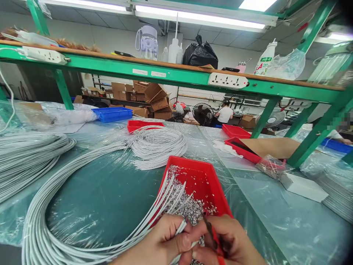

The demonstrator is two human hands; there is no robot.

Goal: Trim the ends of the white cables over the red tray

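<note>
Over the near end of a red tray [217, 186], my two hands meet. My left hand [168, 239] is closed around a white cable [180, 229] whose dark inner wires show at its tip. A red-handled hand tool [216, 241] with dark jaws, perhaps pliers or cutters, sits in my right hand [234, 239], against the cable; the jaws are partly hidden by my fingers. A long bundle of white cables [37, 209] curves round from the left, its ends resting over the tray. Inside lie many small silvery scraps [190, 209].
A coil of white cables [162, 143] lies behind the tray, another cable coil [24, 158] at left. Green shelf posts [311, 136] rise at right near red trays [242, 149] and a white box [303, 187]. A shelf beam [184, 79] crosses above. A person [224, 114] is far back.
</note>
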